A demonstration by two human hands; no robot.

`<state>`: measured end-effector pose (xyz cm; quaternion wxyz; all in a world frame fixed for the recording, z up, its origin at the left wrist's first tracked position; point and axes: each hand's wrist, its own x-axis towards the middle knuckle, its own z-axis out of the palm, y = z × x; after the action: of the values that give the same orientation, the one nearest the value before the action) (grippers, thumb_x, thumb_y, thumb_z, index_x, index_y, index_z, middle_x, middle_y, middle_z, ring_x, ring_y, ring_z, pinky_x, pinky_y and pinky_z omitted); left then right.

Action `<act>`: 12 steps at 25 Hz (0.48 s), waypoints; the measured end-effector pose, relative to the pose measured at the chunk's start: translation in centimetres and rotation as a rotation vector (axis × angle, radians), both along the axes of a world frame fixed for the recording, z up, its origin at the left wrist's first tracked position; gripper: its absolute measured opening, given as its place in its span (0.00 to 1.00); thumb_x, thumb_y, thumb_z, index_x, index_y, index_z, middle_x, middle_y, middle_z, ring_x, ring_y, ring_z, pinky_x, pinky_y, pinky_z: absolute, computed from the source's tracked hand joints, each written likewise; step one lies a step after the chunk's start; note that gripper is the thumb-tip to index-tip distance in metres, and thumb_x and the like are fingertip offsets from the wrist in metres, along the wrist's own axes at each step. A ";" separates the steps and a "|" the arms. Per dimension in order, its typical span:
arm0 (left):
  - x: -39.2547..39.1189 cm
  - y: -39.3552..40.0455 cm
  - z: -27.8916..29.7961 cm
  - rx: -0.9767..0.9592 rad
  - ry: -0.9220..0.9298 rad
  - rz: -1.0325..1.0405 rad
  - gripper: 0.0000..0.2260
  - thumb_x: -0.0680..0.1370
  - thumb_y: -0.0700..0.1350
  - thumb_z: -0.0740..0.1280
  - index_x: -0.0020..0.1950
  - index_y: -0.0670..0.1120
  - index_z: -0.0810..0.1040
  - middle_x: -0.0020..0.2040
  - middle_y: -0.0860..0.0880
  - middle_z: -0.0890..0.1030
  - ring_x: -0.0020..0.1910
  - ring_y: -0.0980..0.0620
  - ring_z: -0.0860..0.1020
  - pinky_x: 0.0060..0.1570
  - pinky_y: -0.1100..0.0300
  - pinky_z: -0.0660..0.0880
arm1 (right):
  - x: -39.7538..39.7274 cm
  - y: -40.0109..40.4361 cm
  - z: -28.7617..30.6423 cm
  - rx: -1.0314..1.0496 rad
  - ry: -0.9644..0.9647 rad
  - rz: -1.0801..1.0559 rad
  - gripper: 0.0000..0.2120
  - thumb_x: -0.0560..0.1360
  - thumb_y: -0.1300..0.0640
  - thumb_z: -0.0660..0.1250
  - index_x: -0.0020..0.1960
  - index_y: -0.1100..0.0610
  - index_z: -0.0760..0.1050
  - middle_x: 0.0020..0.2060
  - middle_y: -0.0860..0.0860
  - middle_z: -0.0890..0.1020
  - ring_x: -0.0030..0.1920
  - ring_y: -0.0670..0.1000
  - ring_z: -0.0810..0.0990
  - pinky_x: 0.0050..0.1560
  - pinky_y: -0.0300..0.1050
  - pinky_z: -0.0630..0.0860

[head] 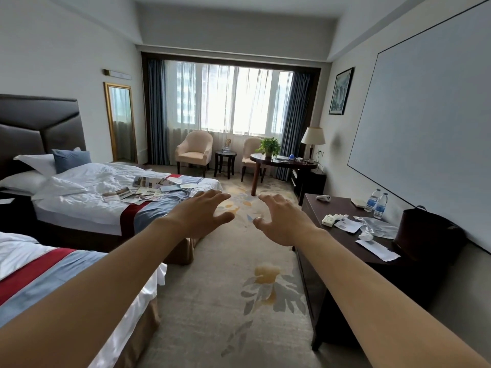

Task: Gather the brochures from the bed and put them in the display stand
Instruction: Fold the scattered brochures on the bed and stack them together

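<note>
Several brochures (148, 189) lie scattered across the far bed (87, 205), on the white sheet and the blue-and-red runner near its foot. A clear display stand (226, 146) seems to sit on the small round side table (225, 155) by the window, too small to be sure. My left hand (206, 212) and my right hand (283, 221) are stretched out in front of me over the carpet, fingers spread, holding nothing. Both hands hang well short of the brochures.
A nearer bed (39, 277) fills the lower left. A dark dresser (353, 235) along the right wall carries water bottles (376, 204), papers and a dark bag (427, 232). Carpeted aisle runs between beds and dresser toward two armchairs, a round desk (281, 162) and a lamp.
</note>
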<state>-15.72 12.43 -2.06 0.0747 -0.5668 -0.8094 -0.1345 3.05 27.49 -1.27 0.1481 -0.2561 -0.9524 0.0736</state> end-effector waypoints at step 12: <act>-9.7 13.1 -0.2 -0.016 -0.014 -0.038 0.31 0.79 0.66 0.57 0.79 0.56 0.57 0.80 0.52 0.59 0.78 0.48 0.58 0.73 0.44 0.62 | -10.0 11.9 -0.2 -0.004 -0.006 -0.020 0.34 0.80 0.39 0.61 0.80 0.48 0.55 0.79 0.50 0.61 0.78 0.55 0.60 0.72 0.57 0.64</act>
<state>-25.41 25.56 -2.22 0.0618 -0.5816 -0.8001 -0.1333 -6.98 39.43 -1.48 0.1453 -0.2660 -0.9501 0.0733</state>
